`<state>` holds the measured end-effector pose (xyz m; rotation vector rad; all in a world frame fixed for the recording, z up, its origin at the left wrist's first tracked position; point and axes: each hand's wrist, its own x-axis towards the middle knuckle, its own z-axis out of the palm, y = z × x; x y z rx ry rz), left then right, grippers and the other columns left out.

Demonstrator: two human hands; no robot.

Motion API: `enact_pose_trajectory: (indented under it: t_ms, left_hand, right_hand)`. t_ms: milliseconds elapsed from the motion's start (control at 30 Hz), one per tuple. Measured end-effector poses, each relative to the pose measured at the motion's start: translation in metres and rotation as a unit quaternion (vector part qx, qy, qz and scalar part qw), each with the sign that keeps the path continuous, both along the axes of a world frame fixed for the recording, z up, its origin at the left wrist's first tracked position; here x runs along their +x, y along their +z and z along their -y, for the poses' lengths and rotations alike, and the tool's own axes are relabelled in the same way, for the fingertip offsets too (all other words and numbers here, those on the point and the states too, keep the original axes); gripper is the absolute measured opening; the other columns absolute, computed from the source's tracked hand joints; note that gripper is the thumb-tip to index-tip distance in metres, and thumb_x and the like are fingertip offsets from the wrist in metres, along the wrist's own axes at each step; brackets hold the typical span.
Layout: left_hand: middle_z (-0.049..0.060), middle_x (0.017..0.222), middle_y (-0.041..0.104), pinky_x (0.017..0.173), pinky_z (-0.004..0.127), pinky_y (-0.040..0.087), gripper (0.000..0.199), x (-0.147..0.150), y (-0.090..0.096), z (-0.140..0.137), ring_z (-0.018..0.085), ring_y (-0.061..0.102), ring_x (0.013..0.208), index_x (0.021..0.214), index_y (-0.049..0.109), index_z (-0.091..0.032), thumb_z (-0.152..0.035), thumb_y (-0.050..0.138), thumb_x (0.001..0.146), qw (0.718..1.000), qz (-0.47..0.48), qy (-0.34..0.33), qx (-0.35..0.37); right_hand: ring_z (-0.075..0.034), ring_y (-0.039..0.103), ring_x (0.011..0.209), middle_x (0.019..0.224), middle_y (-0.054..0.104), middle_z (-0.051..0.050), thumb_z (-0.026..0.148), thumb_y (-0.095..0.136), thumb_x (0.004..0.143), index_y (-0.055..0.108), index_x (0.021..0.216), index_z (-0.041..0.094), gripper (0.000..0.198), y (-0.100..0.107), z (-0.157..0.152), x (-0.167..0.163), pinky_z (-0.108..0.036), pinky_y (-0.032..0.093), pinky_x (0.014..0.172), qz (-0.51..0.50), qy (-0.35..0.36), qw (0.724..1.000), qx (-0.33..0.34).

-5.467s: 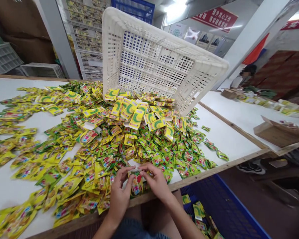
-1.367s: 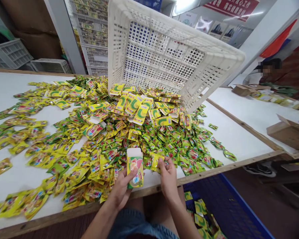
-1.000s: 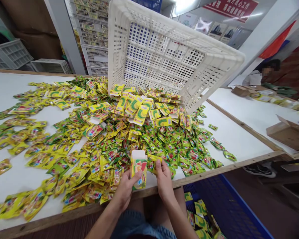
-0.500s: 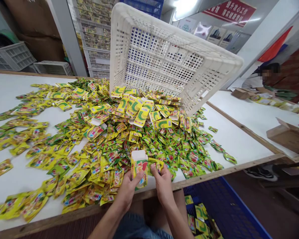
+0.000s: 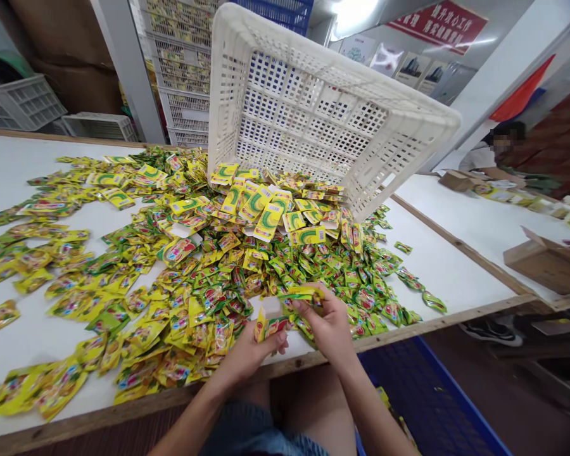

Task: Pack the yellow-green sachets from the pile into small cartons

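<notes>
Near the table's front edge, my left hand (image 5: 254, 351) is closed around a small yellow-and-green carton (image 5: 272, 324), its white flap up and its top tilted toward my right hand. My right hand (image 5: 327, 323) pinches yellow-and-green candy packets (image 5: 304, 294) just right of the carton and a little above it. How many packets it holds I cannot tell. Loose candy packets (image 5: 180, 316) in yellow and green wrappers are heaped around and beyond both hands. Behind them, flattened-looking yellow cartons (image 5: 272, 215) spill from a white plastic crate (image 5: 313, 120) tipped on its side.
The white table (image 5: 456, 266) has a wooden edge strip. Below it on the right is a blue crate (image 5: 437, 392). An open cardboard box (image 5: 546, 259) stands on the adjoining table, where a person (image 5: 496, 149) sits farther back. Stacked crates (image 5: 183, 69) rise behind the table.
The carton in my left hand has tipped from upright, turning its open end toward my right hand. My right hand has risen slightly and moved right with the packets.
</notes>
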<state>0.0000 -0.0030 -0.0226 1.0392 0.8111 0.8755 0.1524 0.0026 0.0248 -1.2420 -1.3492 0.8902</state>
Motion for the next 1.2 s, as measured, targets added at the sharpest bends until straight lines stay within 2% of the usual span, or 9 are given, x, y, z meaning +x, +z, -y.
enact_pose_trajectory:
  t_ms: [67, 200, 333, 467, 567, 700, 900, 1067, 1200]
  left_hand:
    - [0.0, 0.061, 0.058, 0.059, 0.024, 0.04, 0.025, 0.003, -0.003, -0.001, 0.013, 0.053, 0.058, 0.079, 0.059, -0.013, -0.037, 0.064, 0.071, 1.0, 0.001, -0.01, 0.005]
    - [-0.001, 0.06, 0.055, 0.054, 0.023, 0.04, 0.024, 0.003, -0.019, -0.002, 0.012, 0.051, 0.055, 0.074, 0.057, -0.013, -0.036, 0.063, 0.072, 0.999, -0.044, -0.018, 0.023]
    - [-0.001, 0.057, 0.054, 0.051, 0.023, 0.04, 0.024, 0.004, -0.032, -0.003, 0.011, 0.05, 0.052, 0.071, 0.056, -0.013, -0.036, 0.062, 0.071, 0.996, -0.081, -0.031, 0.025]
    - [-0.001, 0.058, 0.054, 0.052, 0.023, 0.042, 0.023, 0.005, -0.03, -0.005, 0.012, 0.05, 0.053, 0.071, 0.056, -0.013, -0.036, 0.06, 0.073, 0.995, -0.082, -0.04, 0.039]
    - [0.0, 0.06, 0.055, 0.053, 0.024, 0.042, 0.023, 0.005, -0.025, -0.006, 0.013, 0.051, 0.055, 0.072, 0.057, -0.013, -0.036, 0.06, 0.073, 0.995, -0.082, -0.043, 0.038]
    - [0.001, 0.058, 0.057, 0.053, 0.024, 0.04, 0.026, 0.004, -0.029, -0.004, 0.013, 0.051, 0.053, 0.071, 0.057, -0.013, -0.039, 0.059, 0.073, 0.993, -0.1, -0.051, 0.031]
    - [0.0, 0.058, 0.055, 0.053, 0.022, 0.038, 0.026, 0.005, -0.035, 0.0, 0.012, 0.049, 0.053, 0.071, 0.056, -0.013, -0.038, 0.061, 0.071, 0.994, -0.101, -0.047, 0.018]
    - [0.0, 0.057, 0.056, 0.056, 0.023, 0.039, 0.026, 0.004, -0.027, -0.001, 0.013, 0.049, 0.055, 0.067, 0.057, -0.013, -0.038, 0.057, 0.075, 0.99, -0.117, -0.059, 0.046]
    - [0.002, 0.058, 0.059, 0.058, 0.023, 0.04, 0.03, 0.006, -0.023, -0.003, 0.014, 0.052, 0.056, 0.063, 0.059, -0.013, -0.04, 0.054, 0.076, 0.988, -0.127, -0.07, 0.051]
  right_hand:
    - [-0.017, 0.058, 0.074, 0.079, 0.063, -0.002, 0.02, 0.059, 0.076, 0.061, 0.09, 0.019, 0.014, 0.008, -0.004, -0.001, -0.026, 0.046, 0.067, 0.072, 0.046, 0.996, 0.021]
    - [-0.019, 0.053, 0.087, 0.091, 0.057, -0.005, 0.01, 0.052, 0.077, 0.062, 0.092, 0.021, 0.021, 0.01, -0.008, 0.002, -0.03, 0.043, 0.077, 0.209, 0.124, 0.968, 0.065]
    - [-0.019, 0.05, 0.089, 0.092, 0.053, -0.005, 0.003, 0.048, 0.076, 0.06, 0.093, 0.021, 0.027, 0.007, -0.006, 0.005, -0.031, 0.042, 0.078, 0.264, 0.155, 0.95, 0.051]
    - [-0.019, 0.049, 0.093, 0.096, 0.051, -0.005, 0.002, 0.051, 0.075, 0.054, 0.098, 0.021, 0.03, 0.003, -0.002, 0.0, -0.031, 0.042, 0.08, 0.253, 0.131, 0.957, 0.054]
    - [-0.02, 0.049, 0.093, 0.096, 0.05, -0.006, 0.005, 0.052, 0.076, 0.054, 0.095, 0.021, 0.024, 0.001, 0.0, -0.002, -0.032, 0.042, 0.08, 0.259, 0.118, 0.956, 0.072]
    - [-0.023, 0.045, 0.099, 0.102, 0.049, -0.007, 0.009, 0.058, 0.074, 0.058, 0.084, 0.021, 0.015, 0.004, -0.001, 0.001, -0.038, 0.039, 0.085, 0.317, 0.106, 0.937, 0.1]
    - [-0.022, 0.046, 0.099, 0.1, 0.053, -0.005, 0.014, 0.063, 0.074, 0.061, 0.079, 0.02, 0.008, 0.01, -0.002, 0.001, -0.038, 0.039, 0.084, 0.356, 0.148, 0.918, 0.095]
    - [-0.022, 0.048, 0.094, 0.097, 0.056, -0.005, 0.011, 0.056, 0.079, 0.058, 0.088, 0.021, 0.014, -0.01, -0.002, -0.003, -0.036, 0.039, 0.081, 0.327, 0.132, 0.931, 0.097]
    - [-0.022, 0.049, 0.089, 0.095, 0.056, -0.006, 0.018, 0.062, 0.076, 0.049, 0.099, 0.021, 0.026, -0.031, -0.003, 0.0, -0.035, 0.039, 0.077, 0.297, 0.032, 0.949, 0.105]
